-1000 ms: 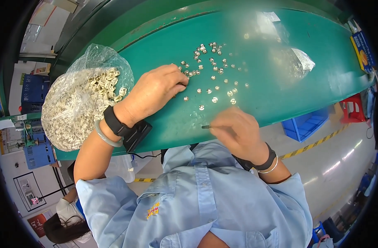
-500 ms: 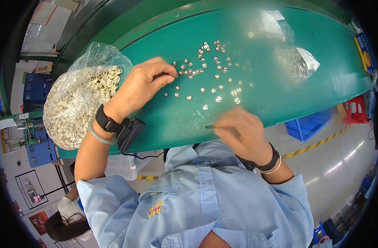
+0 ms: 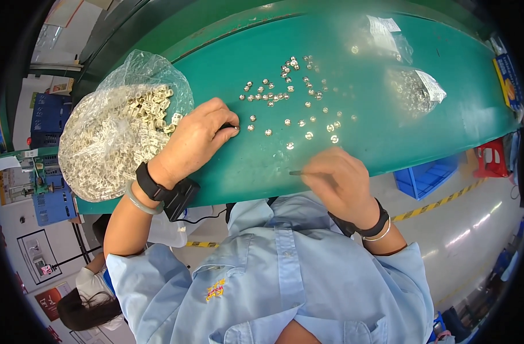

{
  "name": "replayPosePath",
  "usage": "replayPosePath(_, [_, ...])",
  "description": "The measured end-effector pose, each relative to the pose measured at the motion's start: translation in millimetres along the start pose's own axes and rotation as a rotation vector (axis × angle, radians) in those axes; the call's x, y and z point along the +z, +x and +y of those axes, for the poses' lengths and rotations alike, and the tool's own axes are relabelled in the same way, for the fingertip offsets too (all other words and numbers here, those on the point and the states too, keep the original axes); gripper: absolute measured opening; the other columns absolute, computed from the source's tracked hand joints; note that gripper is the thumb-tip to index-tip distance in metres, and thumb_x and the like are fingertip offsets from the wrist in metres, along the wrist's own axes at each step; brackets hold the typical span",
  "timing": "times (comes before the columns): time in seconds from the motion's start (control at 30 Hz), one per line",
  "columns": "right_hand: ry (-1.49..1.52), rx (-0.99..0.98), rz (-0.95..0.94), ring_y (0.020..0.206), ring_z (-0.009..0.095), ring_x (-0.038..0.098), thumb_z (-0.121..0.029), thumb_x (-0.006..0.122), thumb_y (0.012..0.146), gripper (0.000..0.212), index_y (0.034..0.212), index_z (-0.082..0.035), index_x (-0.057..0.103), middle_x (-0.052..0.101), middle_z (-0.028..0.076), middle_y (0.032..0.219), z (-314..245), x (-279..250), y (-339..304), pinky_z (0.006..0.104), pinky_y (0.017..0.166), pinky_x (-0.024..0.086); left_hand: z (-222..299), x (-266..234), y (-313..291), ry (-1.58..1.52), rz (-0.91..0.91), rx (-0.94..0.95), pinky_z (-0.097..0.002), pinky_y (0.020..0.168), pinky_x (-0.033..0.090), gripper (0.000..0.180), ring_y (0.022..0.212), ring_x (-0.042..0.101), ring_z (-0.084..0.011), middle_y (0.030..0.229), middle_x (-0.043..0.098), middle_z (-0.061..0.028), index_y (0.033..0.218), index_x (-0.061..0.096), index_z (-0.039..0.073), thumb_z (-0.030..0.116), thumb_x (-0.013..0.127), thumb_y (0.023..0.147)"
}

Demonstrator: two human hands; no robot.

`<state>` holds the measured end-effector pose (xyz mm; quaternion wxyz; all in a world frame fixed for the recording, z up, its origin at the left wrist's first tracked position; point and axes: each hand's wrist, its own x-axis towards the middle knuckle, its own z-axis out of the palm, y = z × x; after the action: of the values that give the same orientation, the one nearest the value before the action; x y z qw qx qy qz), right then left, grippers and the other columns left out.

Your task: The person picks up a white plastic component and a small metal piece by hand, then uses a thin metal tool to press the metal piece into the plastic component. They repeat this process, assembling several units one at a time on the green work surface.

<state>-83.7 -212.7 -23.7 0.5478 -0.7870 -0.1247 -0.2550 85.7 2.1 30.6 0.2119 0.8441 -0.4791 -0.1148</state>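
Observation:
Several small round metal pieces (image 3: 287, 122) lie scattered over the green tabletop (image 3: 239, 166). My left hand (image 3: 196, 137) rests low over the table at their left side, thumb and forefinger pinched on one small metal piece (image 3: 236, 128), mostly covered by the fingertips. Nearer to me, my right hand (image 3: 339, 180) is curled, with its fingers pressed together. From it a thin dark tool (image 3: 295, 172) points left; the rest is hidden in the hand, so its kind does not show.
Left of my left hand sits a clear plastic bag (image 3: 101, 149) full of small cream-coloured parts. Another clear bag (image 3: 414, 94) of shiny pieces lies at the right. A blue bin (image 3: 425, 175) and a red stool (image 3: 491, 157) stand beyond the table's edge; a person (image 3: 95, 292) is at lower left.
My left hand has moved down and slightly left, from the row of metal pieces to the loose one at the left end. My right hand with the dark tool has shifted slightly right.

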Motion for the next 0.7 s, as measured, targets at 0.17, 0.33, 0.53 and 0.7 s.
replayPosePath(0.17, [-0.012,0.019,0.005,0.069,0.025,0.06,0.002,0.071,0.074,0.02,0.09,-0.004,0.061,0.064,0.009,0.082,1.2,0.8,-0.3,0.0325,0.06,0.048,12.4,-4.6,12.6,-0.051,0.04,0.029,-0.0359,0.071,0.049,0.016,0.083,0.059,-0.0278,0.087,0.056,-0.0096,0.092,0.062,0.002,0.003,0.069,0.078])
replayPosePath(0.33, [-0.015,0.02,0.02,0.069,0.025,0.06,0.001,0.072,0.075,0.02,0.09,-0.004,0.061,0.064,0.009,0.081,2.4,-0.8,-2.4,0.0331,0.059,0.047,20.9,5.8,39.9,0.015,0.021,0.186,-0.0384,0.073,0.049,0.015,0.084,0.058,-0.0303,0.087,0.057,-0.0099,0.091,0.061,0.002,0.005,0.068,0.078])
replayPosePath(0.53, [-0.085,-0.031,-0.015,0.069,0.026,0.061,-0.003,0.073,0.075,0.019,0.091,-0.006,0.062,0.063,0.008,0.082,3.2,5.1,-1.2,0.0344,0.059,0.047,21.2,14.5,45.4,0.034,0.012,0.204,-0.0385,0.073,0.049,0.013,0.085,0.059,-0.0304,0.088,0.058,-0.01,0.09,0.061,0.002,0.004,0.067,0.079])
replayPosePath(0.7, [-0.176,-0.025,-0.074,0.07,0.026,0.06,-0.006,0.073,0.076,0.018,0.091,-0.007,0.062,0.063,0.006,0.081,0.0,8.3,1.3,0.0357,0.059,0.045,22.4,4.0,32.8,-0.018,0.085,0.186,-0.0369,0.071,0.049,0.011,0.083,0.059,-0.0294,0.088,0.058,-0.0101,0.09,0.061,0.002,0.003,0.066,0.08])
